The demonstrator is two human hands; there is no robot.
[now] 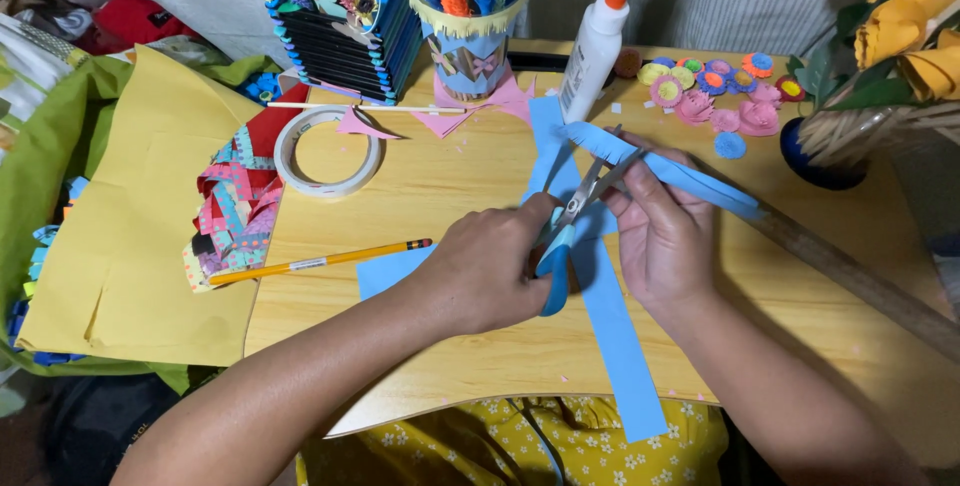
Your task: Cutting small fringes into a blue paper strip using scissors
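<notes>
A blue cup (470, 46) at 12 o'clock on the wooden tabletop (440, 186) holds upright paper quills in blue, orange and green; just left of it a striped box (350, 41) carries paper flowers. At 2 o'clock a dark vase (815, 151) holds a bunch of sticks and yellow paper blooms.

There is one pair of scissors (575, 221), one glue bottle (595, 51) with an orange tip, one tape roll (328, 151), one yellow pencil (320, 262) and about a dozen small paper rosettes (715, 96) near 1 o'clock.

The left hand (490, 266) is closed around the blue scissor handles at the centre. The scissors' long axis runs from 7 to 1 o'clock, blades pointing toward 1 and parted around a blue paper strip (670, 171). The right hand (660, 231) pinches that strip, which stretches from 11 to 4 o'clock. More blue paper (615, 336) lies flat beneath, reaching to the tabletop's near edge at 6. The pencil lies at 9 o'clock, tip pointing toward 3.
</notes>
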